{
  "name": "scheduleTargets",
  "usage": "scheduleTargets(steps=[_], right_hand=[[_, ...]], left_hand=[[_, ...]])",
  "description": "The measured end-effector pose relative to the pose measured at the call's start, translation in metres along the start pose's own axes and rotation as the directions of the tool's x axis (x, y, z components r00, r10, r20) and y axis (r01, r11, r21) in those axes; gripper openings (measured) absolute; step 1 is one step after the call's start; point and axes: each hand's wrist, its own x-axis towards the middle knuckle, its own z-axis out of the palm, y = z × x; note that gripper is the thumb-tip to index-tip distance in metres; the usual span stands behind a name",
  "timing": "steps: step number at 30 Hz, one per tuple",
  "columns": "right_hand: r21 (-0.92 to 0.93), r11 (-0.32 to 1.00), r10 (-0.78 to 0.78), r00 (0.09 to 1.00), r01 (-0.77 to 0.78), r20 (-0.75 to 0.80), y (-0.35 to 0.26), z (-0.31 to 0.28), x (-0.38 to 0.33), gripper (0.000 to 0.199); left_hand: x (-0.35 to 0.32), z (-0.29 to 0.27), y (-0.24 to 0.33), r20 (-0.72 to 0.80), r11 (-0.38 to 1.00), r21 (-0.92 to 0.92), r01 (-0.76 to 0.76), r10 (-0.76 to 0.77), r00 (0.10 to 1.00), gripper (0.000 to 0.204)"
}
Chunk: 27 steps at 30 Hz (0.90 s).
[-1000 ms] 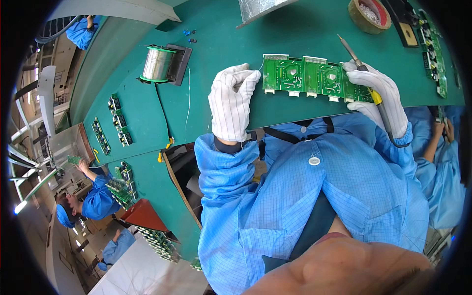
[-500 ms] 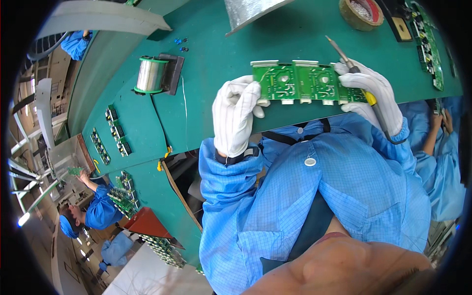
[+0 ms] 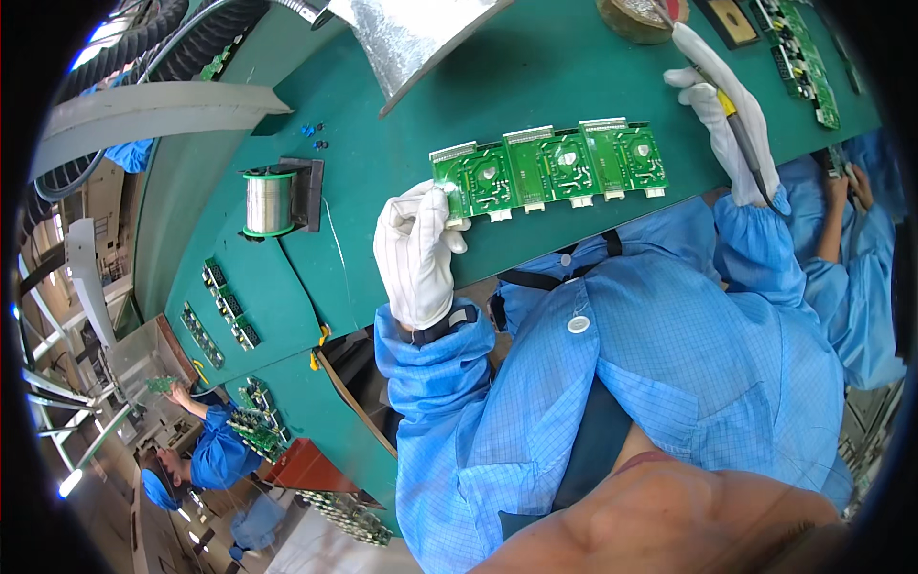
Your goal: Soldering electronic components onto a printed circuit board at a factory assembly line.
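My left hand (image 3: 418, 253), in a white striped glove, pinches the left end of a green circuit board panel (image 3: 550, 172). The panel is made of several joined sections, with pale connectors along its near edge and solder joints facing up. In my gloved right hand (image 3: 734, 134) is a soldering iron (image 3: 729, 103) with a yellow band on its grip and a dark cord. That hand is apart from the panel, up to its right. The iron's front end reaches over a round tub (image 3: 626, 21) at the top edge; its tip is hard to make out.
A solder wire spool (image 3: 269, 203) stands on a dark holder at left, with small blue parts (image 3: 314, 134) beyond it. A silver foil-covered hood (image 3: 421, 38) hangs above the green bench. More boards (image 3: 803, 72) lie at right, others (image 3: 229, 304) at left. Co-workers sit on both sides.
My right hand has let go of the panel's right end and carried the soldering iron up to the tub. The view has shifted; my left hand still holds the panel.
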Motion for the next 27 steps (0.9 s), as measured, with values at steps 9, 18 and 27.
scheduleTargets(steps=[9, 18, 27], right_hand=[[0.246, 0.969, 0.01, 0.997, 0.01, -0.081, 0.004, 0.001, -0.028, 0.027], [0.355, 0.934, -0.027, 0.997, 0.051, -0.073, 0.019, 0.004, -0.05, 0.026], [0.292, 0.956, 0.029, 0.998, -0.009, -0.064, -0.001, -0.002, -0.037, 0.051]], left_hand=[[0.002, -0.003, -0.006, -0.008, 0.998, 0.053, -0.03, 0.03, 1.0, 0.023], [0.004, 0.0, -0.007, -0.01, 0.997, 0.064, -0.046, 0.047, 0.999, 0.025], [0.004, -0.001, -0.006, 0.014, 0.992, 0.107, -0.066, 0.065, 0.998, 0.024]])
